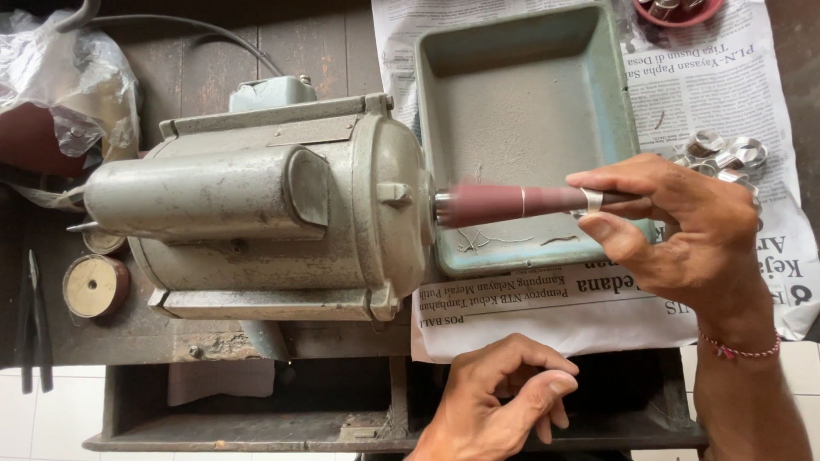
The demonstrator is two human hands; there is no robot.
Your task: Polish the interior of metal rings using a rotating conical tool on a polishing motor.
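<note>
The grey motor (pixel 256 205) fills the left half of the dark wooden bench (pixel 213 51), its tapered, sandpaper-covered spindle (pixel 512 203) blurred with spin above the near edge of the blue-green metal tray (pixel 521 102), and your right hand (pixel 675 230) pinches a silver ring (pixel 592 201) against the spindle's thin end while your left hand (pixel 504 397) rests loosely curled and empty at the bench's near edge. You seem to be mid-polish, so the next move likely calls for light, steady pressure with fingertips off the abrasive. A printed newspaper (pixel 752 77) covers the right end under the tray, carrying a heap of silver rings (pixel 726 154) near its right edge and a red bowl (pixel 679 10) at the far edge; a crumpled clear plastic bag (pixel 68 77) sits in the far left corner.
</note>
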